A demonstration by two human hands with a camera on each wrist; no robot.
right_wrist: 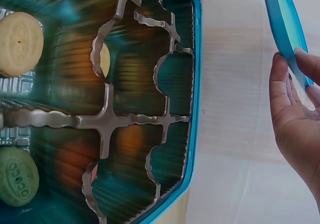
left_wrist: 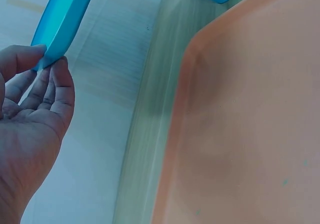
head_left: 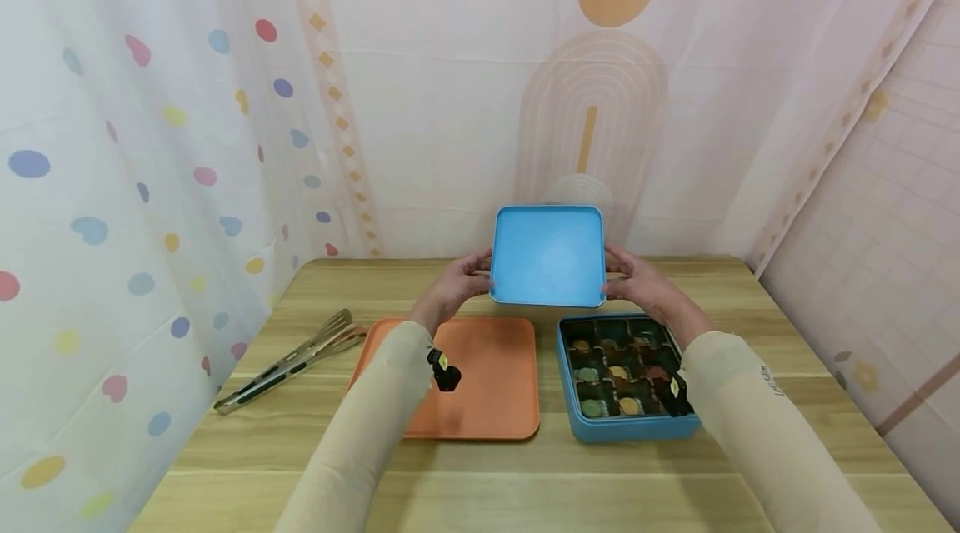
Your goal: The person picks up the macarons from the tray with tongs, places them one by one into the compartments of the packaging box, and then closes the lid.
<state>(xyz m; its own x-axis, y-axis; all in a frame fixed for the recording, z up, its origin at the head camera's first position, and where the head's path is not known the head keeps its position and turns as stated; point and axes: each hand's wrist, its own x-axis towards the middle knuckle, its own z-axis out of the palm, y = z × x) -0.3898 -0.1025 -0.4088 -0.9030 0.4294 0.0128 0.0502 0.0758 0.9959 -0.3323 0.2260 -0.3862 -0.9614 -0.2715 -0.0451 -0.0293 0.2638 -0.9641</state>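
Both hands hold a blue rectangular lid [head_left: 549, 256] up over the far part of the table, its inner side facing me. My left hand [head_left: 457, 285] pinches the lid's left edge, thumb on one face and fingers on the other, as the left wrist view shows. At the right edge, my right hand [head_left: 637, 279] grips it the same way. Below the right arm stands a blue tin [head_left: 633, 430] with a divided plastic insert [right_wrist: 107, 119]. Round cookies lie in its compartments, among them a green cookie [right_wrist: 18, 176] and a pale yellow cookie [right_wrist: 20, 44].
An orange tray [head_left: 487, 383] lies on the wooden table [head_left: 480, 483], left of the tin and partly under my left forearm. Metal tongs [head_left: 292, 362] with dark handle grips rest farther left. A patterned curtain [head_left: 450, 100] hangs behind the table.
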